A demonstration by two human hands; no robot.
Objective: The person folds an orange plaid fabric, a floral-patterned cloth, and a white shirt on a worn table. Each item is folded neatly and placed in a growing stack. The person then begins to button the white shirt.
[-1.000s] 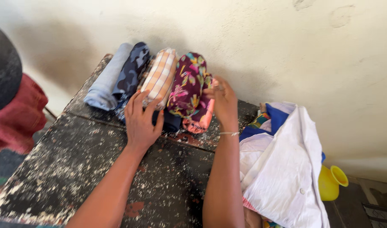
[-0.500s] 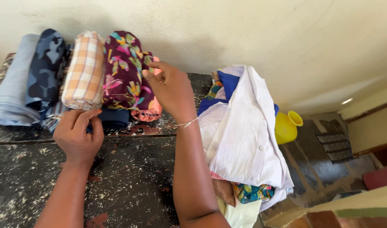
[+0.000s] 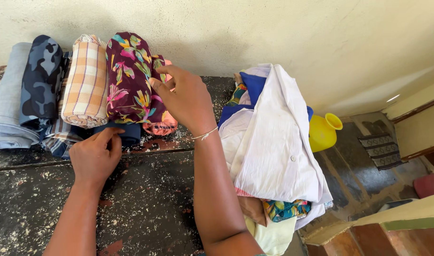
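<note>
Right hand (image 3: 186,97): fingers half-curled, thumb and forefinger pressed on the right flank of the floral roll (image 3: 129,76); touching and steadying, not clearly clamped round it.

Left hand (image 3: 96,156): closed in a pinch, thumb against fingertips, on the dark blue cloth (image 3: 124,132) that pokes out from under the rolls at the row's front; how much cloth sits inside the pinch is hidden by the fingers.

Item 1, floral roll: maroon with bright leaves, lying front to back at the right end of the row, touching the wall, a pink patterned cloth (image 3: 160,124) just under its near end.

Items 2 to 4: checked roll (image 3: 86,80), camouflage roll (image 3: 41,80), pale blue roll (image 3: 8,104), laid side by side to its left along the back edge of the table (image 3: 131,208). Rolled and packed against the wall, probably so each braces the next and none unrolls.

Item 5: heap (image 3: 274,142) of loose clothes, white shirt on top, at the table's right edge, partly overhanging.

Item 6: yellow pot (image 3: 323,132) on the floor beyond the heap.
</note>
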